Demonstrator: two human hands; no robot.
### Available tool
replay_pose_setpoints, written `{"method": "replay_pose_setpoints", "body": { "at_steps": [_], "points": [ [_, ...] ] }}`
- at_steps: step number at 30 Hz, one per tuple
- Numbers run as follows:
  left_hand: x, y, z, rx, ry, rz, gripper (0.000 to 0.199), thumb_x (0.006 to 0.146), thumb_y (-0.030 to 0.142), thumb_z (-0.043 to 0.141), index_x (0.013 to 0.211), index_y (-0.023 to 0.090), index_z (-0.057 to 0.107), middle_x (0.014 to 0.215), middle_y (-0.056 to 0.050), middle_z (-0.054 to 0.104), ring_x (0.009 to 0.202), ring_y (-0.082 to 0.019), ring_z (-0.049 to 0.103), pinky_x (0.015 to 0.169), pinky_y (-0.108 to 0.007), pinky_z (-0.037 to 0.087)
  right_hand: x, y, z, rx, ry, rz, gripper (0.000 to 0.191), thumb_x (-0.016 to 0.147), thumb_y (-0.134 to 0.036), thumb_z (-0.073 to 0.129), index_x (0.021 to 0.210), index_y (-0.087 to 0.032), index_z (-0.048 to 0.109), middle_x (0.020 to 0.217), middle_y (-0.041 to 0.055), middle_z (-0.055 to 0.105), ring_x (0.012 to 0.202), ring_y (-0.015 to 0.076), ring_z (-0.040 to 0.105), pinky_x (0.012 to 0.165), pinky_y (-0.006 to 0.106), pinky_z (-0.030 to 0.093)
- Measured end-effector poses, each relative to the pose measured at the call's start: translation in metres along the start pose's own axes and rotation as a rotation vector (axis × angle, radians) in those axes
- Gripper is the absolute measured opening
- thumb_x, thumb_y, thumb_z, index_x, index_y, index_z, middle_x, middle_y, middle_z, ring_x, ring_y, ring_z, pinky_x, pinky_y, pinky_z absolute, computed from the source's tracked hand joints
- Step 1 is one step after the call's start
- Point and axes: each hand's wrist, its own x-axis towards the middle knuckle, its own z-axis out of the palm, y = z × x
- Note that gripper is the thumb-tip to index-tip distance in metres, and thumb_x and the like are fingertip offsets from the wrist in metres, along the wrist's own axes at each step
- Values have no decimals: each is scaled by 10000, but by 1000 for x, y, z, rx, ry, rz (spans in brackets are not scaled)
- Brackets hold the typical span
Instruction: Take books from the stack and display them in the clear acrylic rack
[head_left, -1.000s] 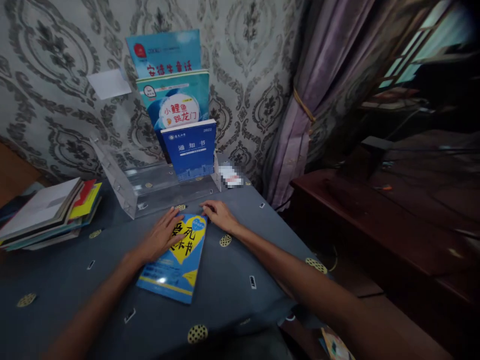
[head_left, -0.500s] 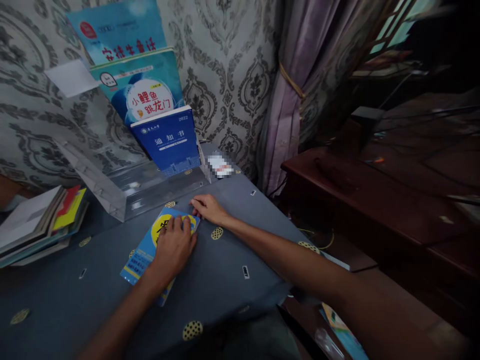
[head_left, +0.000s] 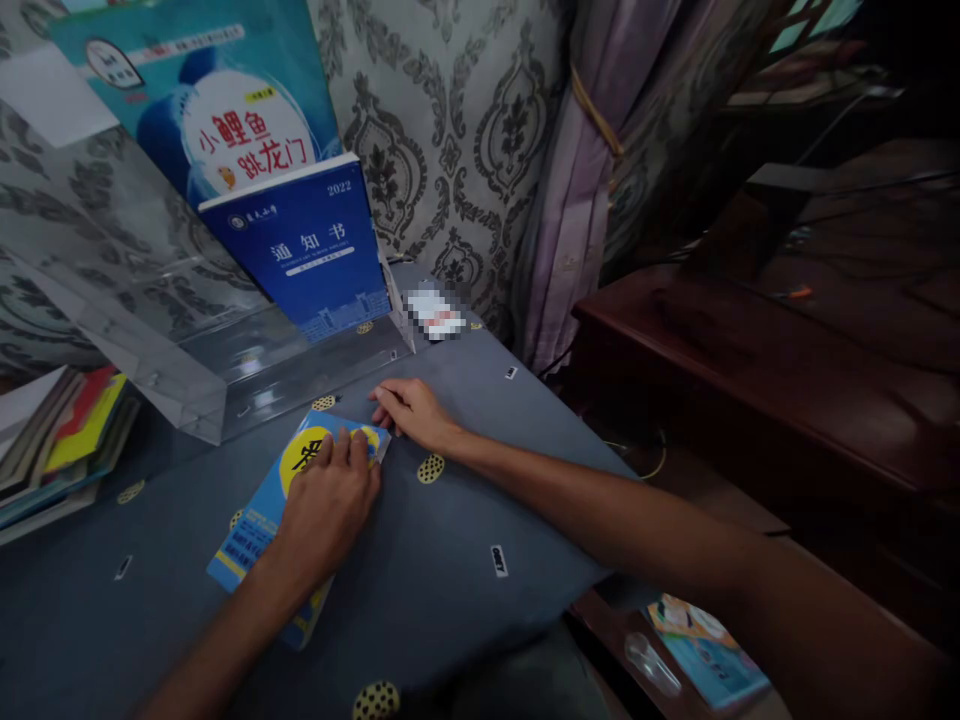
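A blue book (head_left: pixel 262 490) with a yellow circle on its cover lies at an angle on the grey cloth. My left hand (head_left: pixel 330 500) rests palm down on it, fingers spread across the upper cover and thumb near its right edge. Just beyond the book's top right corner is my right hand (head_left: pixel 412 412), its fingers loosely curled and nothing visible in them. Behind both hands, a clear acrylic book stand (head_left: pixel 202 400) holds a dark blue 2022 booklet (head_left: pixel 315 250) upright, with a teal picture book (head_left: pixel 225 110) behind it.
A stack of books (head_left: pixel 60 440) sits at the left. A blurred white item (head_left: pixel 435 312) lies by the stand's right end. Patterned wallpaper and a purple curtain (head_left: pixel 577 200) rise behind. To the right stands a dark red cabinet (head_left: pixel 675 350); another book (head_left: pixel 709 650) lies below the table edge.
My view has shifted closer, so the stand and books appear larger and farther left. Both hands keep nearly the same places at the blue book.
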Motion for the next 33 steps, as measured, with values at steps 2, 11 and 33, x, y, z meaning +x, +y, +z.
{"method": "replay_pose_setpoints", "body": {
  "at_steps": [2,11,33],
  "points": [
    [1,-1,-1,-2,-2,-14,383,944,358,421,1268,194,542,1306,-215,618,1246,-413,559,965,-583,478,-1,-2,0,-1,8,-5,224,960,-182,467,874,-142,670,688,14,677,549,93,611,455,160,442],
    [5,12,-28,206,-119,2,320,991,240,380,1242,127,544,1205,-205,680,1135,-325,658,899,-469,556,-6,-6,-2,-61,39,-36,222,958,-159,462,861,-146,662,670,-9,659,522,63,588,493,145,426],
    [3,14,-28,283,-124,37,313,1001,233,386,1233,96,546,1156,-201,697,1140,-333,652,847,-444,562,-10,-6,0,40,57,-230,307,986,-344,416,963,-155,657,632,-31,626,390,58,462,441,189,377]
  ]
}}
